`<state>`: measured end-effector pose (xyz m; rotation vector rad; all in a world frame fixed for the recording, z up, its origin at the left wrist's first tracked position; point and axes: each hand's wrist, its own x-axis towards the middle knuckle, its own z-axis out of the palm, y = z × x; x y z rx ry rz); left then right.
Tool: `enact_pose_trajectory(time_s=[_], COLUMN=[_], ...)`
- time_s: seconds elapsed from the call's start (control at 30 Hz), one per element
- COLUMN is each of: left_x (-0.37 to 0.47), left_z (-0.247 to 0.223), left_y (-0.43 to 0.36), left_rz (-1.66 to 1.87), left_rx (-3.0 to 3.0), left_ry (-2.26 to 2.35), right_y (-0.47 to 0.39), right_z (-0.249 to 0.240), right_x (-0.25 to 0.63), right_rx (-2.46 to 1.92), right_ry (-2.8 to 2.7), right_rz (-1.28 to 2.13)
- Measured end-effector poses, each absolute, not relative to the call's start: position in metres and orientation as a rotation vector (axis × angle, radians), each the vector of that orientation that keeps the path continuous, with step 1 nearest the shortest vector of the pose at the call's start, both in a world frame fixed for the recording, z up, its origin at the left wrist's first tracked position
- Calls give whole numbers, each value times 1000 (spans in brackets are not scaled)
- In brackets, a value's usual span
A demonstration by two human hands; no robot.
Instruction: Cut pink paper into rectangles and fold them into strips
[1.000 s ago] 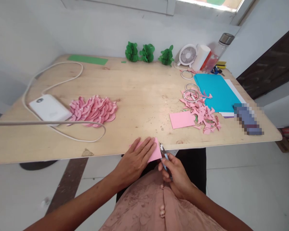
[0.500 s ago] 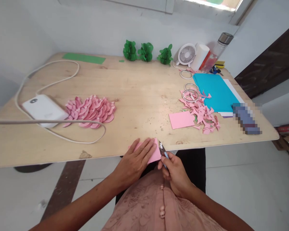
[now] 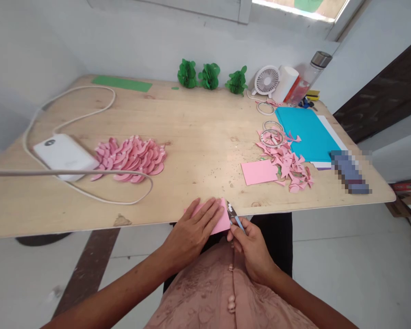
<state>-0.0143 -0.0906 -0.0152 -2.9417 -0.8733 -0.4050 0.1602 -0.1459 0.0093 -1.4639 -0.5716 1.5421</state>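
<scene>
Pink sheet [image 3: 221, 224] at surface [image 3: 192, 123] near edge | left hand [image 3: 188, 232] open, flat, likely steadying it | right hand [image 3: 254, 249] grips blue-handled tool [image 3: 240, 223] alongside

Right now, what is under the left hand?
Pink paper lies under the left hand, its right end showing past the fingers. The part the hand covers, and anything beneath the paper, is hidden.

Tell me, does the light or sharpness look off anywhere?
Head view: the bright window is washed out at the top; head view: a faint sheen lies on the pale wooden table; head view: coarse pixel blocks obscure the dark blue object at right.
</scene>
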Motion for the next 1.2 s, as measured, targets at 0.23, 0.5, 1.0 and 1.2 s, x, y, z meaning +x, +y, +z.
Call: enact_pose_trajectory(time_s=[0.23, 0.5, 1.0, 1.2], left_x=[-15, -15, -16, -16], left_z=[-10, -20, -20, -19], left_y=[-94, -91, -91, -90], left_rz=[-396, -445, -450, -478], left_rx=[-2961, -2983, -2985, -2976], left_ry=[-862, -836, -836, -838], right_y=[-154, -150, -148, -145], right_z=[6, 6, 4, 3], right_x=[164, 162, 162, 162], right_rx=[-1459, -1449, -1558, -1572], right_ry=[-652, -683, -785, -815], right_rz=[1591, 1585, 1488, 1456])
